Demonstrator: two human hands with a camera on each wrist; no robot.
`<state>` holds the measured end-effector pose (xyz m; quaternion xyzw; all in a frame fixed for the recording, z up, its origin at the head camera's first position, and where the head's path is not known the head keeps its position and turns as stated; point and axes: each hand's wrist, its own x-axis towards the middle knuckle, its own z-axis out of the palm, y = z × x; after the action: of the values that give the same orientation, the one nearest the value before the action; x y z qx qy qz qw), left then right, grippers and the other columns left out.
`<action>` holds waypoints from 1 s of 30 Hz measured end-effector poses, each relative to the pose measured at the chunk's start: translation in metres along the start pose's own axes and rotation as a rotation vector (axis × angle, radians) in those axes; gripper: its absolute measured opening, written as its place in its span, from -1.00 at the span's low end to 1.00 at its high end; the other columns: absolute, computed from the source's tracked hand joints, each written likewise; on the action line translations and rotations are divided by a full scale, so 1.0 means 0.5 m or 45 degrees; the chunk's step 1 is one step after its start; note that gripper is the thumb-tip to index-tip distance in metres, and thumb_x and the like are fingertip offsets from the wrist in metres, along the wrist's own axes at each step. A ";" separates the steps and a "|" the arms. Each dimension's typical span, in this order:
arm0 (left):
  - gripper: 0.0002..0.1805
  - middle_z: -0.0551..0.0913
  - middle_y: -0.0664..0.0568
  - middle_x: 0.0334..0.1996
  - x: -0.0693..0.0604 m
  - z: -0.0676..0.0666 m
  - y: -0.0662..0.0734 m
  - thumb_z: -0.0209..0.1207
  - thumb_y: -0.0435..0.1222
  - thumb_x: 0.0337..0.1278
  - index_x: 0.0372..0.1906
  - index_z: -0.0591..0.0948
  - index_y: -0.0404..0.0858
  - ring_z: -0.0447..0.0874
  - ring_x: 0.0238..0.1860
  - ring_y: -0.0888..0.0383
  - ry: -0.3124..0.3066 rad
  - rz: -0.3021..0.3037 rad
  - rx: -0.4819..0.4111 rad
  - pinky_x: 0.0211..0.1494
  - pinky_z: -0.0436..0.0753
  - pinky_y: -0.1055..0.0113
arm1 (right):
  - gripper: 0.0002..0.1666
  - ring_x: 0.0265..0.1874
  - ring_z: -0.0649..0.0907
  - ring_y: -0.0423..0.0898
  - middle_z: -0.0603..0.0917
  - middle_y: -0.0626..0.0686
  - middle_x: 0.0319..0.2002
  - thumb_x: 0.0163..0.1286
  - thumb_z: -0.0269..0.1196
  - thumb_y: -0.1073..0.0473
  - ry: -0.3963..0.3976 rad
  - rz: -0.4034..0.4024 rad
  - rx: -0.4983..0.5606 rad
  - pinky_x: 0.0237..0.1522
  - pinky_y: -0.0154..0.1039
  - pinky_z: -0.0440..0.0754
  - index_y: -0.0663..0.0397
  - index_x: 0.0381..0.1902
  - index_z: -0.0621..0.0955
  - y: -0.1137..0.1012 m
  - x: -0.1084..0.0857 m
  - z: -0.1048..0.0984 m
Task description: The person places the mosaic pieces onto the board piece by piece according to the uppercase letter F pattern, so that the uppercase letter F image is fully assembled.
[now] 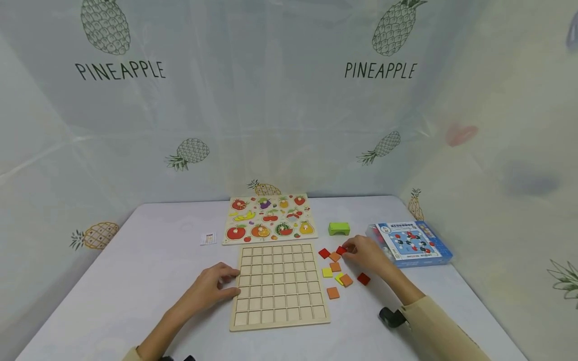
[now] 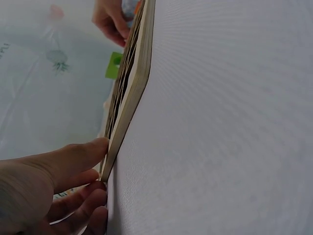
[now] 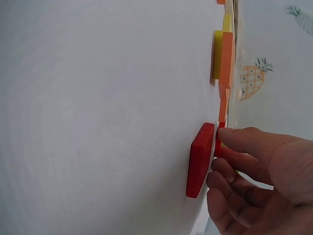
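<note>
A wooden grid board with square cells lies flat on the table. My left hand touches its left edge with thumb and fingertips; in the left wrist view the thumb rests against the board's rim. Right of the board, my right hand pinches a red square tile between thumb and finger; the right wrist view shows that tile partly covered by the fingertips. Around it lie orange tiles, yellow tiles and other red tiles, some overlapping.
Behind the grid board lies a fruit puzzle board. A green block stands near the right hand, and a blue-and-white box lies farther right. A small label is on the table at left. A pineapple-print curtain hangs behind.
</note>
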<state>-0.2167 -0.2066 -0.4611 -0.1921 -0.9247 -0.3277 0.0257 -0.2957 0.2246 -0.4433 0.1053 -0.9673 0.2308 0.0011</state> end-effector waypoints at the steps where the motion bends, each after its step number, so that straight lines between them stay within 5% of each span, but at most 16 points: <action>1: -0.50 0.66 0.08 -0.16 0.000 -0.001 0.001 0.46 -0.14 -0.06 0.03 0.69 -0.25 0.53 -0.23 0.21 0.001 0.000 -0.004 -0.25 0.53 0.47 | -0.73 -0.32 0.56 -0.13 0.67 -0.01 -0.29 0.23 0.39 0.18 0.001 -0.001 -0.001 -0.15 -0.21 0.64 0.11 -0.10 0.70 0.000 0.001 0.000; 30: -0.48 0.65 0.06 -0.13 0.000 -0.006 0.001 0.43 -0.13 -0.02 0.07 0.67 -0.27 0.51 -0.23 0.23 -0.045 0.006 -0.009 -0.28 0.50 0.49 | -0.75 -0.38 0.54 -0.13 0.67 0.00 -0.34 0.21 0.38 0.20 -0.001 -0.016 -0.042 -0.24 -0.26 0.62 0.15 -0.14 0.71 -0.003 0.007 -0.003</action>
<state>-0.2168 -0.2080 -0.4583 -0.2003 -0.9233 -0.3276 0.0093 -0.2989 0.2232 -0.4412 0.1116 -0.9703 0.2147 0.0039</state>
